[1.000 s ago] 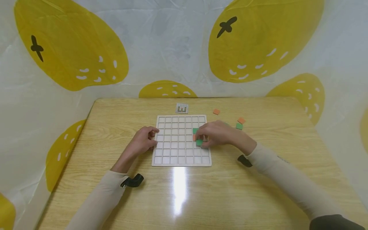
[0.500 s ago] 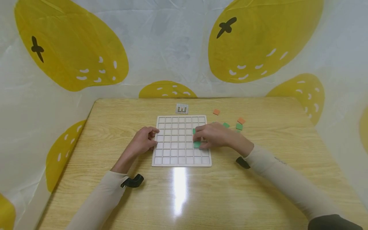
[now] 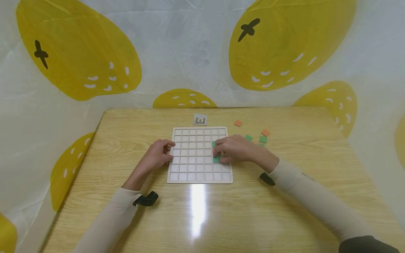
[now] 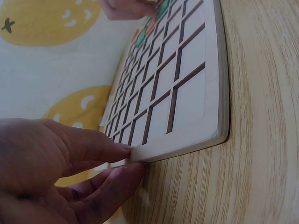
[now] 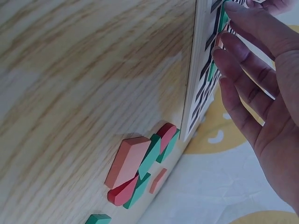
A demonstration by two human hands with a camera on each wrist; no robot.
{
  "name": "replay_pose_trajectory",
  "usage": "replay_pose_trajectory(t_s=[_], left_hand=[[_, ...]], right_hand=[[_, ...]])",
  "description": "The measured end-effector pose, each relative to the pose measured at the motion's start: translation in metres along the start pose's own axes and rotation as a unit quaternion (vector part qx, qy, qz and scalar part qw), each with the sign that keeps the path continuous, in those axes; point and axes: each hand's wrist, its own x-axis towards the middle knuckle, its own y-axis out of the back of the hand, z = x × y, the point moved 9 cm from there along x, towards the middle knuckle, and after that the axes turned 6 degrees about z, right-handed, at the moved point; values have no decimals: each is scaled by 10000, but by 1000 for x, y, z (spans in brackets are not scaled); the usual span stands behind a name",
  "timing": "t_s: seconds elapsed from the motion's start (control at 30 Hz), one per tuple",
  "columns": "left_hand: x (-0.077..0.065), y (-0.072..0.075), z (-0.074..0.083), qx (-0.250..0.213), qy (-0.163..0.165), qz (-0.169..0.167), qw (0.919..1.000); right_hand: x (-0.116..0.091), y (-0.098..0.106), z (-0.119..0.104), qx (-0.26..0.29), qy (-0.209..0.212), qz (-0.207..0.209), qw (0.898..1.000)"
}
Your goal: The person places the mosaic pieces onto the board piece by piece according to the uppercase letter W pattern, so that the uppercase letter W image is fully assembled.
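Note:
A pale square grid board lies flat on the table. My left hand holds its left edge, with thumb and fingers at the rim. At the right side of the board, my right hand has thumb and fingertips at either side of a green square tile, which lies in a cell. Another green tile and an orange tile lie in the same column above it, partly covered by the fingers. In the right wrist view the thumb is at the green tile.
Above the board lies a small printed pattern card. Loose pieces lie right of the board, including orange tiles and green tiles. The right wrist view also shows red rounded pieces among them.
My right hand has moved slightly left and lowered the green tile, which was tilted between the fingertips, into a cell. During the last half second it barely moved. The left hand stays put.

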Motion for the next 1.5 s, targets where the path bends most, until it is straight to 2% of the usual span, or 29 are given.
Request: replay_pose_trajectory(t_s=[0.67,1.03,1.5], left_hand=[[1,1,1,-97,56,-92,9999],[1,0,-1,-100,204,-70,9997],[1,1,1,-164,67,-40,9998]], right_hand=[[2,1,2,-32,-45,8,10000],[1,3,3,-90,-59,40,9999],[-15,14,18,-269,-409,133,9987]])
